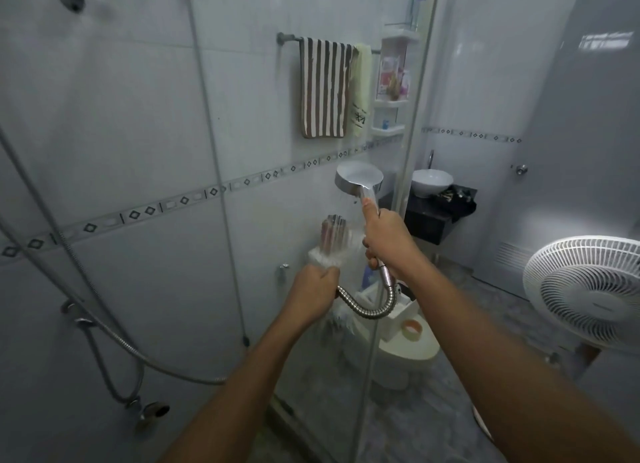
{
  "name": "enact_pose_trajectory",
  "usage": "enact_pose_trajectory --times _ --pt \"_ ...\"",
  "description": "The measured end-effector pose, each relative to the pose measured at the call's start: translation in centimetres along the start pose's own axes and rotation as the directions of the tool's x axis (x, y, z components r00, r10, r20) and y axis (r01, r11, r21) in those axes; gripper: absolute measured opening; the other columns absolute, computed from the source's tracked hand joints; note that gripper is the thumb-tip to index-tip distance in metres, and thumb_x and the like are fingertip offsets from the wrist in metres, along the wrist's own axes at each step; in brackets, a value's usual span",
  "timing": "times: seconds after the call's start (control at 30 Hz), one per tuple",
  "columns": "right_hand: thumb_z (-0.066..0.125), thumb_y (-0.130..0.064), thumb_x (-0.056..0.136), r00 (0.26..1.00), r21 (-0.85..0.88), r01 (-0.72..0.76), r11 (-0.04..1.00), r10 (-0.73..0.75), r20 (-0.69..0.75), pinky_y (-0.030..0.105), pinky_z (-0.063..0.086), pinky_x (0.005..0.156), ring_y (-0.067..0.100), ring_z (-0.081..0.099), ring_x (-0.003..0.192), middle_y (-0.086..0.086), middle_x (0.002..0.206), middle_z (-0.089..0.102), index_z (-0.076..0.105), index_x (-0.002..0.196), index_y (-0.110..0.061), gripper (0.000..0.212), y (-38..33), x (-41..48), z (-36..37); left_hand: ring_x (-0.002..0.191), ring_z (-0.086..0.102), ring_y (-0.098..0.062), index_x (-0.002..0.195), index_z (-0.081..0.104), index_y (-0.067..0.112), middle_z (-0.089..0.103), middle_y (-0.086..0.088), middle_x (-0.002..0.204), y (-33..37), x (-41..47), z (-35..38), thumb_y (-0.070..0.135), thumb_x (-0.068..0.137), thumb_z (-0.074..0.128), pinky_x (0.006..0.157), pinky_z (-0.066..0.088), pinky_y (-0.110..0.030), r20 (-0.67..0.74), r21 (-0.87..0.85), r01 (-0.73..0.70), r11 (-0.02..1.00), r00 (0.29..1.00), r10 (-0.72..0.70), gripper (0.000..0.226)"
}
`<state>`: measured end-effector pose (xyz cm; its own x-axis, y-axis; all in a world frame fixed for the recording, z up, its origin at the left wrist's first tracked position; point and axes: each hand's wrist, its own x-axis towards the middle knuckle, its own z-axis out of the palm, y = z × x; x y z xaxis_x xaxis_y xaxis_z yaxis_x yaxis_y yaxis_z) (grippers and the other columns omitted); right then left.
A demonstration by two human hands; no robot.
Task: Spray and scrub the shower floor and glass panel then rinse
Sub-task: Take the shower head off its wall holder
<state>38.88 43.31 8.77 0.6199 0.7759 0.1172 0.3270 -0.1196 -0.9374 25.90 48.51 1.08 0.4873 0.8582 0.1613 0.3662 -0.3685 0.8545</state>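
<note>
Right grip clasps the shower head; left grip clutches a white cloth against the glass panel, near its edge.

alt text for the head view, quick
A person's right hand holds a running hand shower by its handle, water falling onto a blurred whitish scrubber gripped in the left hand, beside the shower's glass panel; a toilet shows beyond it.
</note>
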Motion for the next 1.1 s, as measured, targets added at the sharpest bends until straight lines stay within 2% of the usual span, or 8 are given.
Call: enact_pose_trajectory --times 0.13,0.3,0.37,0.5,0.7,0.87,1.0,1.1 --pt "0.032 -0.055 0.104 0.992 0.039 0.115 0.993 -0.113 -0.052 0.029 0.042 0.044 0.014 0.043 0.042 0.002 0.062 0.044 0.046 0.081 -0.016 0.047 -1.2 -0.1 -0.1 0.046 0.036 -0.020 0.038 0.042 0.008 0.040 -0.005 0.046 1.0 0.6 -1.1 0.033 0.084 0.047 0.055 0.033 -0.030 -0.036 -0.049 -0.006 0.999 0.999 0.005 0.052" --pt "0.031 -0.061 0.101 0.955 -0.060 0.261 0.963 -0.267 -0.127 0.045 0.050 0.056 0.019 0.050 0.056 0.003 0.066 0.049 0.049 0.080 -0.019 0.050 -3.4 0.2 -0.5 0.056 0.044 -0.025 0.054 0.045 -0.005 0.054 -0.032 0.063 2.3 1.4 -1.9 0.028 0.091 0.049 0.059 0.035 -0.033 -0.095 -0.065 -0.031 0.997 0.995 0.025 0.050" --pt "0.030 -0.063 0.100 0.932 0.009 0.319 0.948 -0.312 -0.183 0.041 0.046 0.055 0.018 0.047 0.054 0.001 0.062 0.045 0.047 0.079 -0.020 0.051 -4.1 0.4 -0.5 0.055 0.048 -0.026 0.049 0.051 0.000 0.056 -0.024 0.059 2.7 2.2 -2.7 0.029 0.091 0.049 0.059 0.038 -0.032 -0.128 -0.085 -0.019 0.996 0.992 0.008 0.052" --pt "0.031 -0.071 0.095 0.901 0.118 0.387 0.915 -0.347 -0.259 0.038 0.043 0.052 0.016 0.045 0.046 -0.004 0.054 0.043 0.044 0.075 -0.025 0.052 -5.7 0.6 0.1 0.048 0.040 -0.019 0.047 0.047 0.014 0.046 -0.005 0.051 3.5 3.5 -4.7 0.020 0.092 0.049 0.056 0.034 -0.030 -0.191 -0.127 -0.035 0.991 0.981 0.010 0.046" --pt "0.032 -0.061 0.101 0.853 0.218 0.484 0.848 -0.402 -0.331 0.028 0.037 0.042 0.011 0.041 0.040 -0.007 0.051 0.042 0.044 0.076 -0.022 0.048 -9.0 1.3 2.4 0.055 0.042 -0.022 0.056 0.057 0.008 0.051 -0.010 0.058 4.3 6.2 -8.5 0.028 0.087 0.047 0.057 0.034 -0.033 -0.239 -0.169 -0.038 0.985 0.971 -0.004 0.038" --pt "0.033 -0.062 0.100 0.811 0.276 0.569 0.775 -0.474 -0.342 0.032 0.033 0.043 0.016 0.034 0.043 -0.002 0.054 0.036 0.043 0.077 -0.021 0.048 -12.6 3.0 4.7 0.048 0.041 -0.019 0.056 0.050 0.011 0.050 -0.006 0.058 4.7 9.7 -12.6 0.018 0.094 0.046 0.042 0.029 -0.023 -0.265 -0.105 -0.087 0.991 0.963 0.056 0.038" --pt "0.033 -0.064 0.099 0.774 0.272 0.619 0.737 -0.514 -0.369 0.033 0.035 0.047 0.014 0.038 0.045 -0.005 0.054 0.039 0.047 0.082 -0.024 0.046 -16.1 4.7 6.4 0.047 0.037 -0.021 0.056 0.051 0.009 0.046 -0.006 0.054 6.1 12.3 -16.2 0.019 0.093 0.045 0.043 0.026 -0.020 -0.299 -0.227 -0.099 0.969 0.954 0.027 0.039" --pt "0.032 -0.073 0.093 0.732 0.261 0.662 0.702 -0.532 -0.426 0.032 0.036 0.049 0.012 0.039 0.045 -0.010 0.053 0.040 0.045 0.074 -0.035 0.044 -19.1 6.2 7.7 0.044 0.030 -0.019 0.054 0.046 0.011 0.040 -0.002 0.051 6.9 14.4 -18.9 0.019 0.091 0.043 0.044 0.022 -0.019 -0.294 -0.342 -0.103 0.934 0.956 -0.003 0.039"
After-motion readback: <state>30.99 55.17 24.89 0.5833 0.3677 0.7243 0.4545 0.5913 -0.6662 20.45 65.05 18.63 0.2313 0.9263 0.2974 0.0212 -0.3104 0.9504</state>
